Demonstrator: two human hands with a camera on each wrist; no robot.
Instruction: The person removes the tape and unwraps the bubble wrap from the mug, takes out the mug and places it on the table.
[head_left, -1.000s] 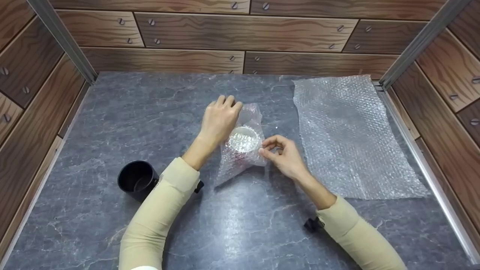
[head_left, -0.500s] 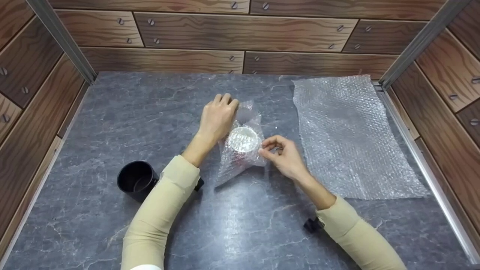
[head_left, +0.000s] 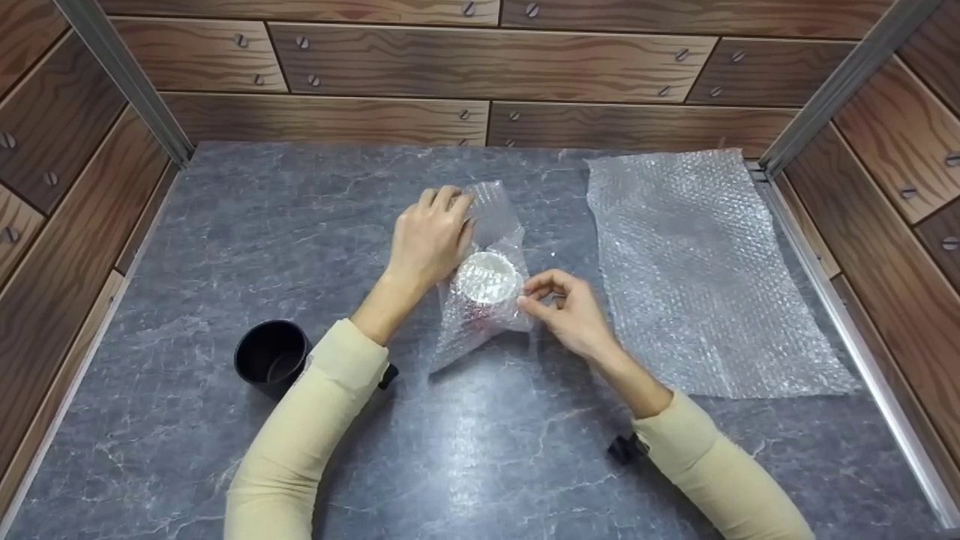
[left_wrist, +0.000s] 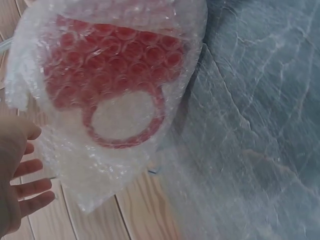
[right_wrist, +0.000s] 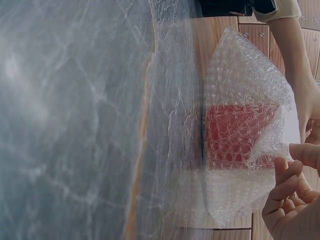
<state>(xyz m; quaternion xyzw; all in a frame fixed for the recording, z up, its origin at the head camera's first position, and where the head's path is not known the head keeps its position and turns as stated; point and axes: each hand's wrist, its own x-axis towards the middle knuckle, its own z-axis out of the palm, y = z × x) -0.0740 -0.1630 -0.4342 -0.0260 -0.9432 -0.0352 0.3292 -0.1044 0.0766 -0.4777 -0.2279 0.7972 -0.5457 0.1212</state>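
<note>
One red mug (left_wrist: 117, 62) shows only hazily through its bubble wrap (right_wrist: 245, 75).

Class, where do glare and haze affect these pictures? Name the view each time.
Head view: glare streaks the gray tabletop, and the flat bubble wrap glints; left wrist view: translucent wrapping veils the red mug; right wrist view: the tabletop looks soft, with a pale glow at left.

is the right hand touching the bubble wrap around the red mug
Touching. The right wrist view shows the right hand pinching the bubble wrap between thumb and finger.
</note>
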